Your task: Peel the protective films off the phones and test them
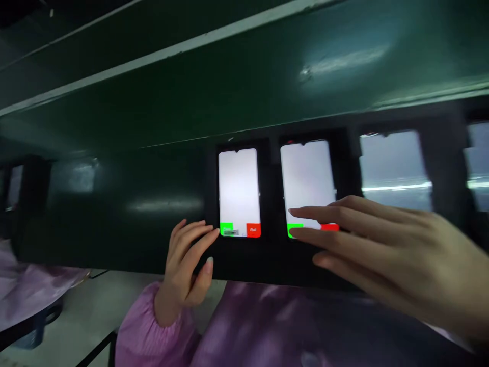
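Finding: two smartphones are the items at hand, seated upright side by side in a black holder strip (269, 204) along a dark green painted steel panel (153, 102). You have the first phone (239, 188) just left of the panel's middle and the second phone (307, 178) directly to its right. Both show white screens with a green patch at the lower left corner and a red patch at the lower right; the first phone's red button (253, 230) reads "Fail".

Your left hand (187, 262) sits below the first phone, fingers narrowly curled, fingertips at its lower left corner beside the green button (226, 228). Nothing is visibly held; whether it grips the edge cannot be determined.

Your right hand (382, 250) is open and flat across the lower part of the second phone, not gripping it. Its fingers (305, 215) extend over the screen, close above the green patch (294, 231).

Surroundings: two further lit screens (393, 168) continue toward the panel's right edge, and another dark slot (15, 188) stands at its far left. A pale ledge strip (160, 53) runs along the panel's upper part. Your pink sleeve (153, 326) shows under the panel. Beyond it lie a pale floor (99, 295), a mauve cloth (34, 275), a blue crate (32, 331) and a black rail (97, 349).
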### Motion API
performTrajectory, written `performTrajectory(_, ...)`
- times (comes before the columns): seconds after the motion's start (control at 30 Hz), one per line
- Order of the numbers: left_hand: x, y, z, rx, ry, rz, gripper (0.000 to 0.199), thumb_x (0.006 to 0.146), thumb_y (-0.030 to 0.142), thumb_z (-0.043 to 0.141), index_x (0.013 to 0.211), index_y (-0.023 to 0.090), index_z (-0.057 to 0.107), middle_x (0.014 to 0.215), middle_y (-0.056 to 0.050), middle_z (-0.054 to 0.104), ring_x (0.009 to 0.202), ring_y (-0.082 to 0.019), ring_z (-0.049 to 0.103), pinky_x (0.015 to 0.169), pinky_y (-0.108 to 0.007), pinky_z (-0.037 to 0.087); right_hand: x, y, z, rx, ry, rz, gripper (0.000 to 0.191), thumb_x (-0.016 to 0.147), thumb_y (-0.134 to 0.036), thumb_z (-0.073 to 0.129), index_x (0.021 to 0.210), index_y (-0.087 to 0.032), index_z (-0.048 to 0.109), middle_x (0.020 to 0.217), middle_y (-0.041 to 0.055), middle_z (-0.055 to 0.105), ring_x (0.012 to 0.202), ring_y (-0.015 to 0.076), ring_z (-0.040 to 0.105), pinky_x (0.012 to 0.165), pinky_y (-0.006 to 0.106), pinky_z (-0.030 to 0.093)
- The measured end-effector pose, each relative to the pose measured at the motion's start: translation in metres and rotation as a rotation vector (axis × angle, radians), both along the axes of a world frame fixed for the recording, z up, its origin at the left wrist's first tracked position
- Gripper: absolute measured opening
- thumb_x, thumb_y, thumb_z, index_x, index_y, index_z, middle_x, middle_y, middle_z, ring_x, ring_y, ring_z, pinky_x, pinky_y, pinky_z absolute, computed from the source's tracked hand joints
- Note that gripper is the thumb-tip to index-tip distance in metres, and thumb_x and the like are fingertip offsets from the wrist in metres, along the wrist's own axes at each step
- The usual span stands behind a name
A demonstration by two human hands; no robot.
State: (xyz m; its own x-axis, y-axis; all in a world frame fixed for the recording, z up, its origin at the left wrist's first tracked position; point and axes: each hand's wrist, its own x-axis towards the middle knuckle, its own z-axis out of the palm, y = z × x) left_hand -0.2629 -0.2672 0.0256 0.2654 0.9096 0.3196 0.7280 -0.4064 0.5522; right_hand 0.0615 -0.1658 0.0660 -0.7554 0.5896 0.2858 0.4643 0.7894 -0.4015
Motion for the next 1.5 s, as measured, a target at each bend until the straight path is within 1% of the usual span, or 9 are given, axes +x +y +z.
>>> performTrajectory(0.1, 0.011, -0.004, -0.001, 0.023, 0.238, 0.042, 0.057, 0.1, 0.019, 0.054, 0.156, 0.031, 0.053, 0.152, -0.012, 0.053, 0.145, -0.033, 0.05, 0.13, -0.059, 0.026, 0.024, -0.017, -0.004, 0.205, -0.094, -0.099, 0.031, 0.109, -0.042, 0.053, 0.116, -0.025, 0.079, 0.148, 0.0095, 0.067, 0.117, 0.0315, 0.068, 0.086, 0.047, 0.055)
performTrajectory(0.23, 0.025, -0.009, -0.001, 0.084, 0.306, 0.155, 0.062, 0.099, 0.025, 0.06, 0.159, 0.035, 0.05, 0.164, -0.011, 0.042, 0.152, -0.038, 0.041, 0.133, -0.063, 0.016, 0.068, -0.039, -0.012, 0.283, -0.03, -0.322, 0.026, 0.109, -0.035, 0.054, 0.111, -0.025, 0.078, 0.135, 0.011, 0.072, 0.118, 0.0309, 0.065, 0.097, 0.051, 0.051)
performTrajectory(0.4, 0.062, -0.006, 0.004, 0.216, 0.136, 0.154, 0.068, 0.096, 0.02, 0.062, 0.161, 0.035, 0.049, 0.148, -0.01, 0.058, 0.137, -0.033, 0.057, 0.133, -0.062, 0.023, 0.117, -0.065, -0.02, 0.257, -0.116, -0.604, 0.033, 0.109, -0.046, 0.05, 0.115, -0.031, 0.079, 0.144, 0.0115, 0.067, 0.126, 0.0361, 0.06, 0.1, 0.058, 0.045)
performTrajectory(0.6, 0.119, 0.01, -0.001, 0.283, 0.18, 0.021, 0.057, 0.094, 0.016, 0.066, 0.15, 0.025, 0.06, 0.13, -0.012, 0.068, 0.128, -0.032, 0.062, 0.134, -0.064, 0.017, 0.171, -0.082, -0.028, 0.275, -0.052, -0.832, 0.029, 0.106, -0.026, 0.053, 0.119, -0.029, 0.078, 0.149, 0.0113, 0.062, 0.127, 0.038, 0.06, 0.098, 0.058, 0.044)
performTrajectory(0.77, 0.144, 0.02, 0.003, 0.26, 0.27, 0.077, 0.044, 0.096, 0.018, 0.064, 0.14, 0.024, 0.064, 0.133, -0.012, 0.068, 0.132, -0.032, 0.06, 0.134, -0.064, 0.012, 0.184, -0.075, -0.025, 0.287, 0.014, -0.78, 0.03, 0.107, -0.027, 0.05, 0.125, -0.029, 0.074, 0.148, 0.0129, 0.062, 0.124, 0.0375, 0.061, 0.097, 0.057, 0.042)
performTrajectory(1.07, 0.148, 0.043, 0.011, 0.124, 0.447, 0.322, 0.041, 0.104, 0.033, 0.056, 0.143, 0.024, 0.062, 0.147, -0.015, 0.061, 0.142, -0.038, 0.05, 0.127, -0.072, 0.015, 0.131, -0.032, -0.02, 0.175, 0.05, -0.357, 0.05, 0.11, -0.059, 0.04, 0.106, -0.03, 0.08, 0.148, 0.0057, 0.067, 0.123, 0.0295, 0.064, 0.105, 0.054, 0.036)
performTrajectory(1.17, 0.155, 0.052, 0.017, 0.083, 0.465, 0.301, 0.038, 0.105, 0.033, 0.055, 0.14, 0.029, 0.066, 0.15, -0.014, 0.06, 0.143, -0.039, 0.05, 0.125, -0.077, 0.014, 0.15, -0.032, -0.018, 0.208, 0.104, -0.413, 0.04, 0.112, -0.048, 0.045, 0.105, -0.029, 0.08, 0.141, 0.0066, 0.072, 0.118, 0.0303, 0.067, 0.104, 0.055, 0.038)
performTrajectory(1.3, 0.165, 0.072, 0.017, 0.115, 0.459, 0.281, 0.036, 0.105, 0.035, 0.055, 0.138, 0.029, 0.069, 0.151, -0.015, 0.06, 0.143, -0.041, 0.049, 0.122, -0.083, 0.012, 0.193, -0.019, -0.019, 0.286, 0.105, -0.664, 0.03, 0.109, -0.029, 0.05, 0.113, -0.029, 0.079, 0.141, 0.0079, 0.07, 0.119, 0.0341, 0.065, 0.096, 0.055, 0.043)
performTrajectory(1.5, 0.17, 0.087, 0.013, 0.045, 0.454, 0.281, 0.034, 0.107, 0.037, 0.054, 0.135, 0.031, 0.072, 0.156, -0.014, 0.056, 0.147, -0.045, 0.044, 0.115, -0.092, 0.008, 0.207, 0.013, -0.035, 0.312, -0.12, -0.805, 0.036, 0.11, -0.042, 0.048, 0.116, -0.027, 0.081, 0.149, 0.0117, 0.064, 0.127, 0.0401, 0.061, 0.095, 0.059, 0.042)
